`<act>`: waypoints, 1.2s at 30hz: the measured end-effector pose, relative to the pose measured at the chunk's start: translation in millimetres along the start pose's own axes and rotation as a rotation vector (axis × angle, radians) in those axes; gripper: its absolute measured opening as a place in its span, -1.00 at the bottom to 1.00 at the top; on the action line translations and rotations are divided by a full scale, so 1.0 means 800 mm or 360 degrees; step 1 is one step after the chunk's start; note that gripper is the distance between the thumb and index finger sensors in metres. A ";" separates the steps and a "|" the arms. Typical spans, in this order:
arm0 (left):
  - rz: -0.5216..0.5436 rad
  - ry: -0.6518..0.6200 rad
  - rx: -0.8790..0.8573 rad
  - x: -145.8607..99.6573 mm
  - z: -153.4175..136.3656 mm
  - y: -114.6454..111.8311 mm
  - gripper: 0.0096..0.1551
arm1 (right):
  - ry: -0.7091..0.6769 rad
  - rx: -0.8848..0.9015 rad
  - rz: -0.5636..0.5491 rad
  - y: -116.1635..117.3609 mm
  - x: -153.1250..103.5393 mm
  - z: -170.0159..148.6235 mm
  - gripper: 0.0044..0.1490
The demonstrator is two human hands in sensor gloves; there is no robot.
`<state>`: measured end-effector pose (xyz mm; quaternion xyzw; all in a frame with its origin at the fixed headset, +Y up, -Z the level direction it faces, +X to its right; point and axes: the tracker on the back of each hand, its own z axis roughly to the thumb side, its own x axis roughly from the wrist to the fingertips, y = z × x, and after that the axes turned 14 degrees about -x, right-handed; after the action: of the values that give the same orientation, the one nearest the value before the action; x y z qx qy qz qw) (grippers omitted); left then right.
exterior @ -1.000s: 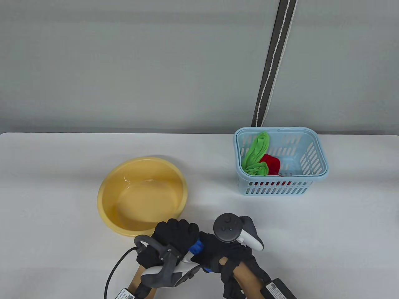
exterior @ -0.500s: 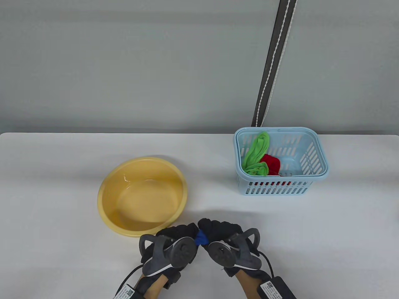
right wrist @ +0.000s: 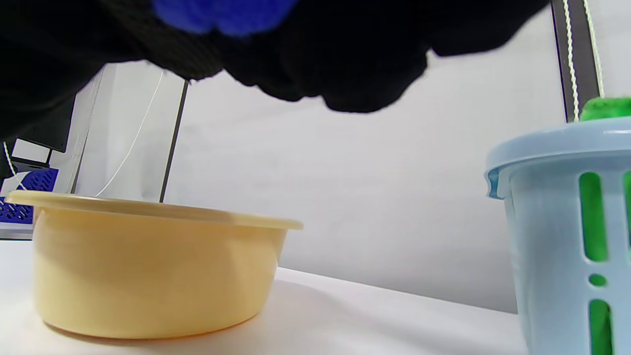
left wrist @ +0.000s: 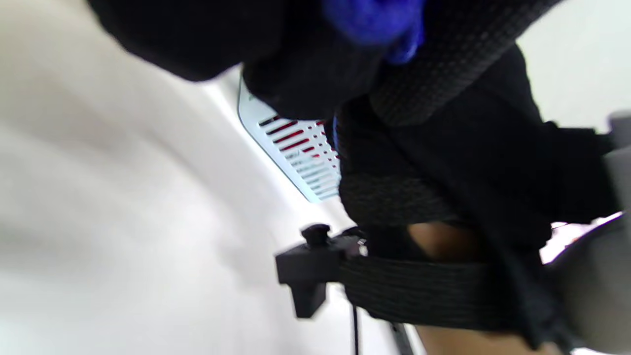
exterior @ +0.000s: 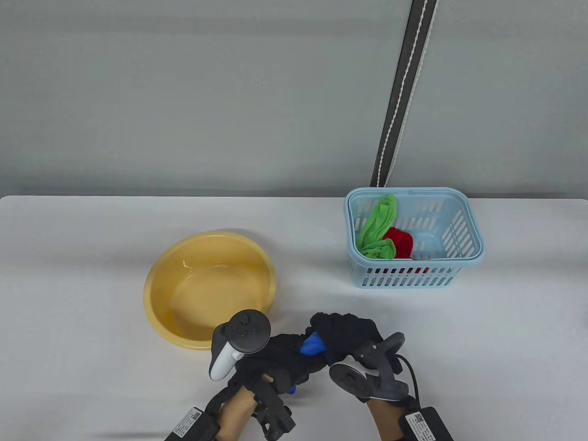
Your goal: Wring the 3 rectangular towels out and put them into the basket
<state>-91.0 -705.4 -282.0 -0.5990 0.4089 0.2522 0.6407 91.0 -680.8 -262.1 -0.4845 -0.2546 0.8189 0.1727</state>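
Observation:
A blue towel (exterior: pixel 312 344) is bunched between my two hands near the table's front edge, just right of the yellow basin (exterior: pixel 156 275). My left hand (exterior: pixel 280 356) grips its near end and my right hand (exterior: pixel 342 333) grips its far end, so only a small blue patch shows between the gloves; the same blue towel (left wrist: pixel 379 22) sits at the top of the left wrist view, and the blue towel (right wrist: pixel 222 12) at the top of the right wrist view. The light blue basket (exterior: pixel 459 229) at the back right holds a green towel (exterior: pixel 376 227) and a red towel (exterior: pixel 400 241).
The yellow basin (right wrist: pixel 148 266) holds a little water and stands left of centre, close to my left hand. A dark strap (exterior: pixel 402 92) hangs down the wall behind the basket. Bare white table lies between my hands and the basket.
Both hands have rolled in opposite directions round the blue towel, twisting it: the left tracker has come up on top and the right tracker has swung down to the side.

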 end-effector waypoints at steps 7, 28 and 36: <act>-0.0257 0.0053 -0.0530 0.005 -0.011 -0.005 -0.62 | 0.0053 0.0035 -0.0110 -0.010 0.004 -0.002 -0.48; -0.1071 -0.0049 -0.1576 0.017 -0.024 -0.052 -0.62 | 0.0045 0.0041 -0.0309 -0.028 0.006 0.006 -0.47; -0.1018 0.0007 -0.1367 0.016 -0.031 -0.037 -0.60 | 0.0012 -0.0009 -0.0274 -0.024 0.006 0.011 -0.44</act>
<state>-65.8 -736.0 -274.9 -0.9024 0.0673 0.1878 0.3820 81.8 -664.9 -250.4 -0.4644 -0.2970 0.7985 0.2421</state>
